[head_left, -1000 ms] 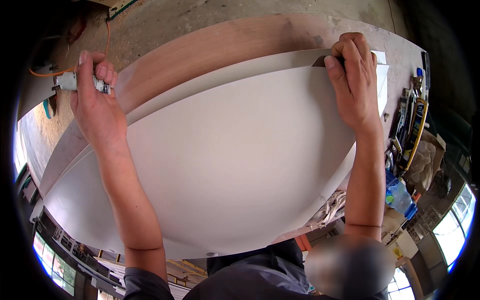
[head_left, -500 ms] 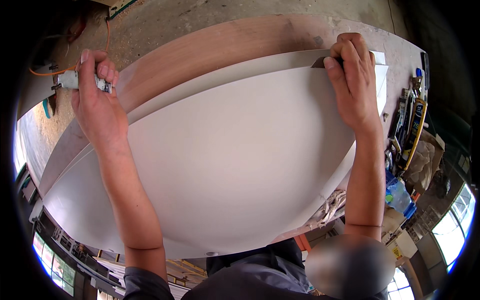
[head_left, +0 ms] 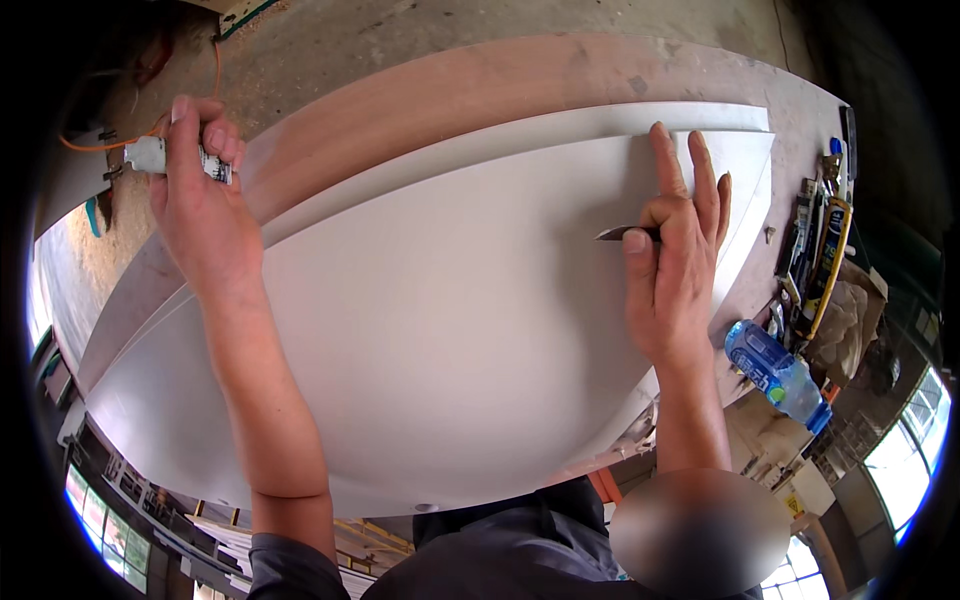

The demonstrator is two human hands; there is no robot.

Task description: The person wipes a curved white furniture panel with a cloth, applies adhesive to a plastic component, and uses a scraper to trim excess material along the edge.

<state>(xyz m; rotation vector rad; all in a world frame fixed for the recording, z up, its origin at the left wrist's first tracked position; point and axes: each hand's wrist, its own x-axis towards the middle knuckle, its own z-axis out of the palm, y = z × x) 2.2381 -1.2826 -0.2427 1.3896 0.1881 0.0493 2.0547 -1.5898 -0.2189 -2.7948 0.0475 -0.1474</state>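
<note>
A large white sheet [head_left: 450, 310] lies before me, with the edge of a second white sheet [head_left: 700, 117] showing just beyond it. My left hand [head_left: 210, 215], past the sheet's far left edge, is closed round a small whitish cylinder [head_left: 148, 155] with dark print; its exact kind is unclear. Over the right part of the top sheet is my right hand [head_left: 678, 255]. Its thumb and bent forefinger pinch a small dark pointed blade [head_left: 614, 234], tip toward the left. The other fingers stretch toward the sheet's far edge. The palm hides the rest of the blade.
Both sheets rest on a brownish board [head_left: 470, 80]. On its right lie several tubes and tools [head_left: 825, 245], a crumpled brown wrapping [head_left: 850, 325] and a blue-labelled plastic bottle [head_left: 775, 372]. An orange cord [head_left: 90, 148] runs by my left hand.
My right hand has come back toward me from the far edge with the blade, and its fingers have straightened. The far sheet's right end now shows. My left hand has shifted slightly right.
</note>
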